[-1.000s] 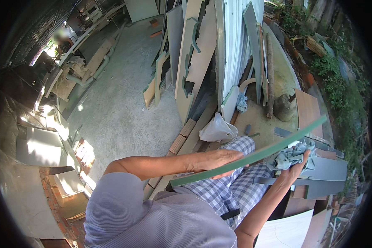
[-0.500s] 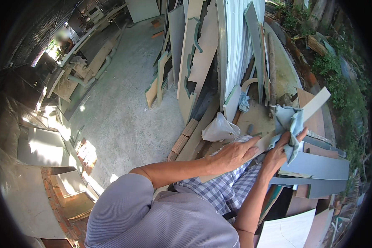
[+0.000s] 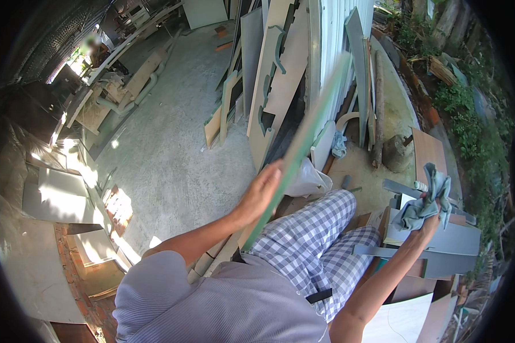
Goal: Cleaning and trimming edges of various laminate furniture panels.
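Currently, the left hand (image 3: 264, 188) clasps the green-edged strip (image 3: 299, 155) at the checked trousers' (image 3: 315, 224) left edge; the right hand (image 3: 432, 216) clenches the cloth (image 3: 413, 214) to their right. Caution: single-handed support may let the strip tip.

Looks down and forward from head height through a wide fisheye lens, close over the shirt (image 3: 223, 297), left hand (image 3: 263, 191) and right hand (image 3: 431, 219); takes in floor (image 3: 177, 137) at far left and plants (image 3: 469, 108) at far right, curving straight edges.

Grey concrete floor (image 3: 171, 166), cut boards (image 3: 266, 63) standing on end at far middle, orange-brown pieces (image 3: 223, 47) farther back, stump-like block (image 3: 396, 155) at right.
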